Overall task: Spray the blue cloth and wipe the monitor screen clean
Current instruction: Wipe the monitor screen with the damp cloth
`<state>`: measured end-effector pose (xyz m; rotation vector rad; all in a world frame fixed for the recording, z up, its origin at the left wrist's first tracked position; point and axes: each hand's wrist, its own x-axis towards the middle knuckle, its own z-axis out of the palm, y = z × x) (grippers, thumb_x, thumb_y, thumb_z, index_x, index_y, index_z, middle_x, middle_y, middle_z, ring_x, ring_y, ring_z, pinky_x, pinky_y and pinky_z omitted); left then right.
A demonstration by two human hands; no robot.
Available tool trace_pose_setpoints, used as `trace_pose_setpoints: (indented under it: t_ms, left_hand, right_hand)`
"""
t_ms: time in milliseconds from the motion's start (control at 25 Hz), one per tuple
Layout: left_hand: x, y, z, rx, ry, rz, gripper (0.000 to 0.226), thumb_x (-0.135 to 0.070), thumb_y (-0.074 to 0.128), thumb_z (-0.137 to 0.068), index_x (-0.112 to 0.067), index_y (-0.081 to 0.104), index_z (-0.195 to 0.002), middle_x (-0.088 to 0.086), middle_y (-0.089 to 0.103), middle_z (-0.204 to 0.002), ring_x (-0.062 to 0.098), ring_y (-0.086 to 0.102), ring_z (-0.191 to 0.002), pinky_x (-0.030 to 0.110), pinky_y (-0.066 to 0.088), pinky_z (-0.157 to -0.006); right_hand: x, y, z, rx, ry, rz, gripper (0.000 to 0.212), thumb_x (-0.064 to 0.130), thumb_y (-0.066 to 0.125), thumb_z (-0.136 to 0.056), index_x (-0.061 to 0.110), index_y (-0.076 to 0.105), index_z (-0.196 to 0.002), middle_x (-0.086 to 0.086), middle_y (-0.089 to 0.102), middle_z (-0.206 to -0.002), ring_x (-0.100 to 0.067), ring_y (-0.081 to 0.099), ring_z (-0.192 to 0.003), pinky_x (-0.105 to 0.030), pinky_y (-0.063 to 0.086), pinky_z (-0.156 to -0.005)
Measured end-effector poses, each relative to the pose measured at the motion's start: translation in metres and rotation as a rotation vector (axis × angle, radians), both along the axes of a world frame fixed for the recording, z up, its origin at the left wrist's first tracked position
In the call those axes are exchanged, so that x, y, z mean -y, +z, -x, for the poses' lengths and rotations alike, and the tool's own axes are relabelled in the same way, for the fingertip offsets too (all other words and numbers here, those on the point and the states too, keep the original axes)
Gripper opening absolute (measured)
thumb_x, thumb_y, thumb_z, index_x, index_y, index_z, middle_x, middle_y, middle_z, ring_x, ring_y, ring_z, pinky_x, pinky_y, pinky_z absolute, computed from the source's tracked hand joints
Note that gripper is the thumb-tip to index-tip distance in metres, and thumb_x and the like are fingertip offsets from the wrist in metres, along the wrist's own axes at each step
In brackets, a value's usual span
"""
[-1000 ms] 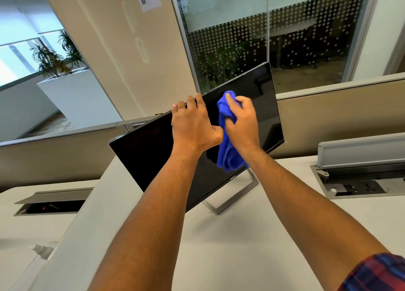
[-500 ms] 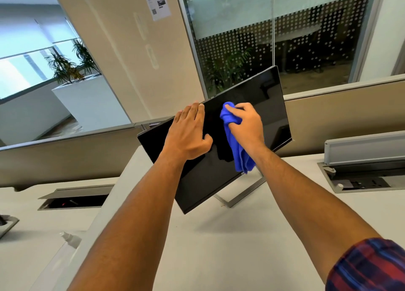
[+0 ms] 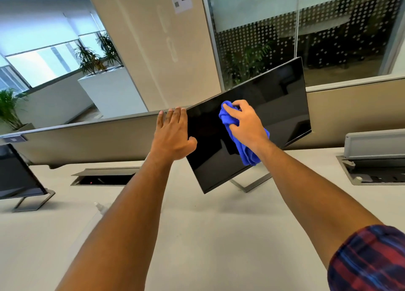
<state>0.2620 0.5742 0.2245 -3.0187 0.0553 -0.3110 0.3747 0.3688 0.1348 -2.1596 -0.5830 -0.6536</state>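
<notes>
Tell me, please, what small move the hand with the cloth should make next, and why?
Probably sweep the cloth rightward across the screen. The right hand grips it bunched against the left-centre of the glass, with the right stretch not under it, and the left hand rests flat on the monitor's left edge, which should steady it.

Second monitor [image 3: 17, 172], planters [image 3: 109, 88], perhaps bottle [image 3: 101, 207].

Bare worktop [image 3: 219, 236] lies open before the monitor [image 3: 274, 106]; behind the monitor a partition [image 3: 350, 106] blocks passage.
</notes>
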Motion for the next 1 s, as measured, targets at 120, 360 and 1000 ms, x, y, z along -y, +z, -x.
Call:
trace_pose_setpoints:
  t_ms: [120,360,1000]
  left_hand:
    - [-0.009,0.002,0.006,-0.024,-0.016,0.037,0.086,-0.033,0.051,-0.096,-0.010,0.003,-0.163,0.012,0.001,-0.171,0.028,-0.003,-0.158,0.048,-0.003,-0.128]
    - [-0.009,0.007,0.003,-0.026,-0.003,0.160,0.079,-0.040,0.047,-0.098,-0.011,0.013,-0.163,0.009,0.013,-0.170,0.024,0.008,-0.158,0.046,0.010,-0.128]
    - [-0.028,0.006,0.004,-0.005,0.014,0.638,0.082,-0.069,0.000,-0.099,-0.027,0.046,-0.153,0.009,0.048,-0.154,0.030,0.046,-0.137,0.042,0.032,-0.108]
  right_hand:
    - [-0.003,0.004,0.004,-0.095,-0.137,-0.134,0.046,0.010,0.061,-0.094,0.019,0.056,-0.139,0.006,0.047,-0.118,-0.009,0.054,-0.086,-0.025,0.054,-0.078]
    - [-0.045,0.004,0.030,0.059,0.020,0.038,0.057,0.016,0.063,-0.094,0.012,0.045,-0.148,-0.009,0.043,-0.138,-0.024,0.048,-0.120,-0.027,0.047,-0.098]
    - [-0.081,-0.025,0.053,0.371,0.060,0.299,0.053,-0.008,0.062,-0.087,0.011,0.061,-0.136,-0.013,0.057,-0.136,-0.034,0.053,-0.118,-0.042,0.048,-0.101]
